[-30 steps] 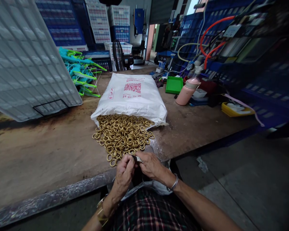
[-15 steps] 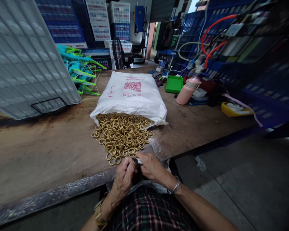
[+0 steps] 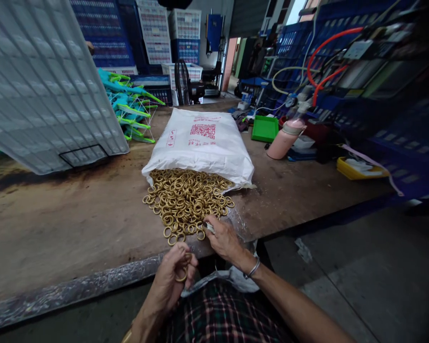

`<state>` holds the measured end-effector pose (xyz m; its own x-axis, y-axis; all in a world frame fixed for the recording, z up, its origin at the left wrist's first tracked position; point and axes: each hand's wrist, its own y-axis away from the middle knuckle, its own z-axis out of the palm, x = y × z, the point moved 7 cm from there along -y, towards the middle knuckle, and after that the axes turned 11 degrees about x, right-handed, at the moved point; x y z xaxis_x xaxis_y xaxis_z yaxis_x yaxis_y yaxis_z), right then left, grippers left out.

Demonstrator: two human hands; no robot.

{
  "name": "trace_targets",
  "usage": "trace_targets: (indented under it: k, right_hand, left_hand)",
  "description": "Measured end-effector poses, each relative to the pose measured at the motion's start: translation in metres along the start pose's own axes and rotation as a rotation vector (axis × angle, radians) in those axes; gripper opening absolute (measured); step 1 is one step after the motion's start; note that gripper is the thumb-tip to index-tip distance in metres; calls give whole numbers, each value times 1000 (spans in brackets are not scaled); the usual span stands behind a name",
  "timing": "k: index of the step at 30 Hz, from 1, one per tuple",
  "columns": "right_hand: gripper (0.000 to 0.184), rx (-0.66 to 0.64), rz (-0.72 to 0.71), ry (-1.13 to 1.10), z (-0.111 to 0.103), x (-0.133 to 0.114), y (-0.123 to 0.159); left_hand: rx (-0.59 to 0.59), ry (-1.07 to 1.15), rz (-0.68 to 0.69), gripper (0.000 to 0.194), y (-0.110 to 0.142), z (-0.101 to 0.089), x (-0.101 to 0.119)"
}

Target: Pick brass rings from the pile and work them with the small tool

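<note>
Both part, joint work seemingly paused: left hand [image 3: 172, 270] grasps a round gold-coloured ring [image 3: 182, 280], right hand [image 3: 225, 239] a small white object [image 3: 209, 227].

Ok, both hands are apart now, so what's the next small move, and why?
I'd probably bring the gold ring in the left hand toward the small pale object in the right hand: each hand holds something, and a gap separates them. What the pale object is, I can't tell.
</note>
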<state>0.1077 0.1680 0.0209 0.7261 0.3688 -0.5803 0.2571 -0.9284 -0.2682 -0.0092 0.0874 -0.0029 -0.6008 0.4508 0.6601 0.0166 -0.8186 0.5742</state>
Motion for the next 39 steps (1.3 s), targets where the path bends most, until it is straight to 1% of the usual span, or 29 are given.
trace_targets:
  k: [4,7,10,14,19,22,26,31,36,39]
  right_hand:
    - [19,-47,55,158,9,-1,-5]
    - [18,-76,102,260,9,0,-8]
    - [17,-86,115,270,8,0,-10]
    - [19,-89,118,265,9,2,-9]
    - [29,-94,110,257,9,2,-7]
    - [35,-107,100,278,9,2,-8]
    - [29,-117,85,287,11,3,-9]
    - [21,-52,95,223,12,12,-12]
    - [15,38,54,25,5,14,-13]
    - [14,55,11,-102,-2,7,-11]
  left_hand:
    - [20,178,-131,19,-3,-5,-1]
    - [26,234,-155,21,-10,-7,-1]
    - [40,195,-124,24,-16,-6,1]
    - [32,117,-52,25,-19,0,4]
    - [22,64,-25,29,-24,6,0]
    - [30,30,-17,26,-27,6,-3]
    - [36,-27,22,28,-29,6,-4]
    - [68,-102,96,31,-31,6,-3]
    - [171,-169,224,37,-35,8,5]
    - [201,-208,221,41,-37,13,8]
